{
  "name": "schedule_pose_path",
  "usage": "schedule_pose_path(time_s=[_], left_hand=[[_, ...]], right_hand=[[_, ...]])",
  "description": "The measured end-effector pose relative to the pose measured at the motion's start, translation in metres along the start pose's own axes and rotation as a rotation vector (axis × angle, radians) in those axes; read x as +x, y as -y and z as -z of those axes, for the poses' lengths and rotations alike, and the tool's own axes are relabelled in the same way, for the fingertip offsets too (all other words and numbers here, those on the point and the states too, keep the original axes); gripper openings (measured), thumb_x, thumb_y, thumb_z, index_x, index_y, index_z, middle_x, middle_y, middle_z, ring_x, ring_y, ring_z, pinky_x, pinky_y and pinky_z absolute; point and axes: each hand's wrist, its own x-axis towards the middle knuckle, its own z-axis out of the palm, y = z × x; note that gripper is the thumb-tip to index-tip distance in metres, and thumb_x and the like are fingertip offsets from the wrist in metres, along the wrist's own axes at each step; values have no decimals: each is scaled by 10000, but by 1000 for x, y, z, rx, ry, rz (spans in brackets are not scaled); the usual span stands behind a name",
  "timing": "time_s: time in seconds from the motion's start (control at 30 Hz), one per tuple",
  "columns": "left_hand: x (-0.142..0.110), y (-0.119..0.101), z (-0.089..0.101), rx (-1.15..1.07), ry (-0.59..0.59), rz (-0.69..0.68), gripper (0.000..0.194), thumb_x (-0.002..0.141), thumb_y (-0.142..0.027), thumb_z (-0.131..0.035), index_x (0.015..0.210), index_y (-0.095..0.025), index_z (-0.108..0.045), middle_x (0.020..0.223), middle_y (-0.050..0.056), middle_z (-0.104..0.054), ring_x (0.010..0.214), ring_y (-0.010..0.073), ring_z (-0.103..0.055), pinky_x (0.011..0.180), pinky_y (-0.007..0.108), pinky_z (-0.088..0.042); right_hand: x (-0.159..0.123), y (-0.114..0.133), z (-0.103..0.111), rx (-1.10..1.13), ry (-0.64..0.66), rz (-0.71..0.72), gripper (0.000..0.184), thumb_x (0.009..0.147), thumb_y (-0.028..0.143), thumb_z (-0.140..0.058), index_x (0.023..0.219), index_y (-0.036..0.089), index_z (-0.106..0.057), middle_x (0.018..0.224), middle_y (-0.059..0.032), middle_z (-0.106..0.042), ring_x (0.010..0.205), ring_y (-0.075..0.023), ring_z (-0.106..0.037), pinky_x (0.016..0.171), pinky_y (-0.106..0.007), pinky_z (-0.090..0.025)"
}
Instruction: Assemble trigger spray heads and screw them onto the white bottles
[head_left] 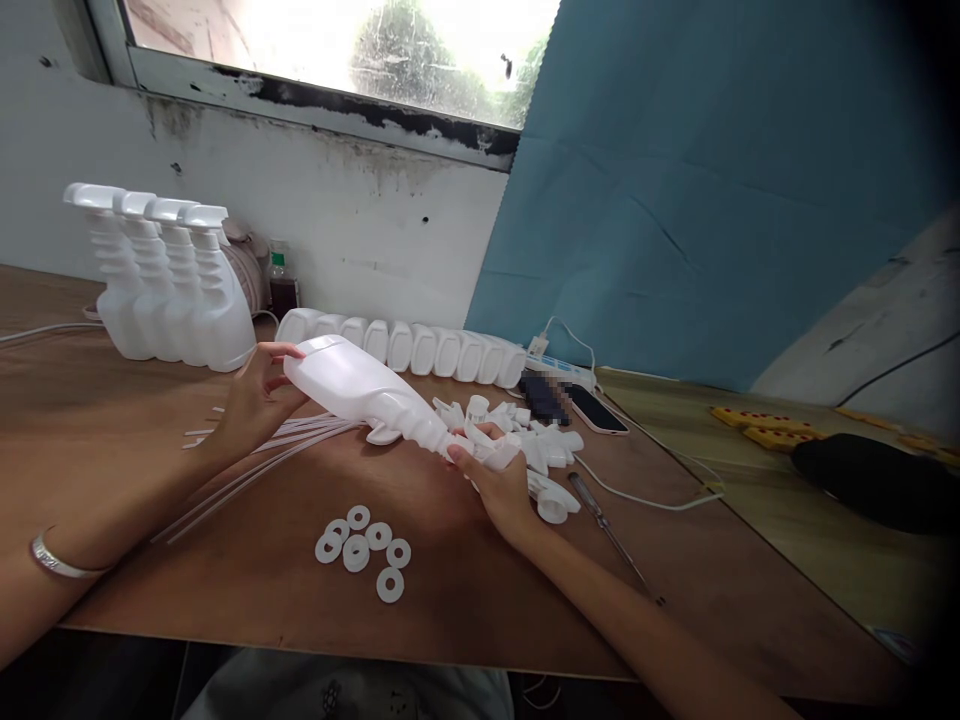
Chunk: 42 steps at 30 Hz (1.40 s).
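A white plastic spray bottle is held tilted above the table, base to the upper left and neck to the lower right. My left hand grips its base between thumb and fingers. At the neck end, my right hand is closed around a white trigger sprayer head; whether the head is fastened to the neck cannot be made out. Loose white sprayer heads lie just beyond my right hand. Below the bottle, several white ring washers are scattered. Thin white tubes lie under my left wrist.
Several upright spray bottles with heads stand at the left. A row of white bottles lies along the wall. To the right are a screwdriver, a phone, a white cable and a power strip. A dark drink bottle stands behind.
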Motion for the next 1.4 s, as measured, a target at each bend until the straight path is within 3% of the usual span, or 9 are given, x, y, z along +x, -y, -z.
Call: schedule_pose_path(time_s=[0.13,0.5,0.73,0.97,1.2,1.4], left_hand=[[0,3,0,-15,14,-20,360,658,-290,-702,957,-246,-507,1060,29,-493,973,203,-531,756,362,-535],[-1,-7,2,-74,104,-40,399,627,-238,-715,963,-314,-513,1134,40,-449,1085,256,-488,884,449,-485],[3,-5,8,-149,121,136,427,739,-353,-606,1153,-286,-522,1099,58,-573,1088,286,-508,925,495,-439],[7,6,7,-242,87,323,244,773,-430,-590,996,-341,-636,1110,41,-602,1037,290,-556,854,466,-488],[9,8,5,-214,38,345,317,677,-427,-694,955,-284,-644,997,49,-629,996,281,-558,878,471,-444],[8,7,5,-170,16,350,358,628,-362,-741,936,-230,-617,879,45,-641,830,257,-597,816,497,-452]], right_hand=[[0,4,-1,3,-20,-8,278,656,385,-705,793,196,-555,634,12,-639,605,-168,-602,615,-297,-468],[3,3,-2,-6,-60,-5,268,682,404,-675,793,202,-537,647,1,-631,592,-179,-607,607,-325,-489],[-3,3,0,-137,-68,140,195,705,319,-675,772,201,-535,651,27,-566,596,-141,-516,558,-262,-406],[-8,5,-1,-238,-41,326,157,736,268,-647,852,211,-558,813,-4,-593,768,-172,-554,688,-291,-441],[-9,4,0,-276,3,478,200,723,196,-659,891,232,-556,905,-33,-588,846,-192,-569,686,-306,-446],[-9,4,1,-278,35,532,224,731,171,-660,912,236,-546,943,-39,-572,866,-187,-570,676,-295,-444]])
